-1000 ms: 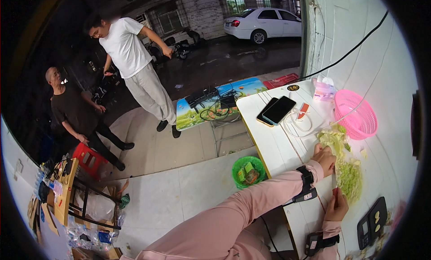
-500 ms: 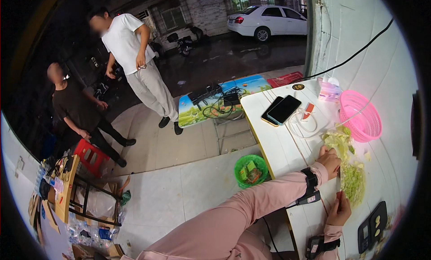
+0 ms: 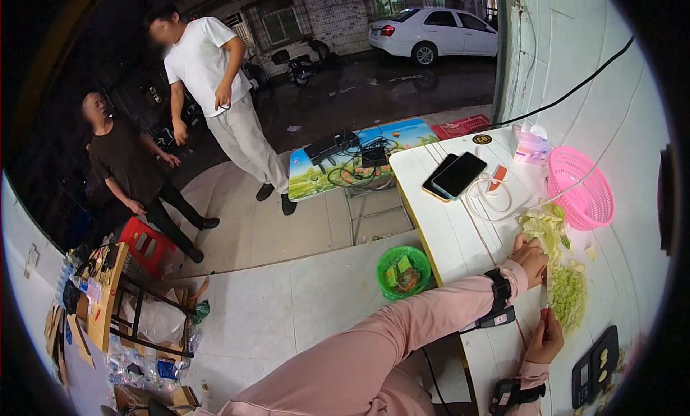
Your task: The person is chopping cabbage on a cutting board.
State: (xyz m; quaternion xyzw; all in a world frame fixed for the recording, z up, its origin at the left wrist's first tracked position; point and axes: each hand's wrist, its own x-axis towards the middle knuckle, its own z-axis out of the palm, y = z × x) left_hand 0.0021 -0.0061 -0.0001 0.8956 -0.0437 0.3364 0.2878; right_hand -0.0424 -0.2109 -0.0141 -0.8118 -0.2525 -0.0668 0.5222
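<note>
My left hand (image 3: pixel 530 261) is closed on pale green cabbage leaves (image 3: pixel 543 228) lying on the white table (image 3: pixel 471 251), its fingers curled beside a knife blade (image 3: pixel 544 291). Just below it, my right hand (image 3: pixel 543 343) is wrapped round the knife's reddish handle (image 3: pixel 544 317). A heap of finely shredded cabbage (image 3: pixel 569 302) lies to the right of the blade, against the leaves. Near my right hand, a black scale (image 3: pixel 586 384) has a few small pale pieces on it.
A pink basket (image 3: pixel 596 200), two phones (image 3: pixel 463 173) and a cable share the table. A green bin (image 3: pixel 402 287) stands beside it. Two people (image 3: pixel 208 64) (image 3: pixel 126 157) stand in the doorway by a colourful low table (image 3: pixel 309 179), a red stool (image 3: pixel 144 243) and a cluttered shelf (image 3: pixel 108 287).
The person in white has lowered a raised arm and stands more turned. The view has shifted slightly; my hands and knife remain at the cabbage with little visible change.
</note>
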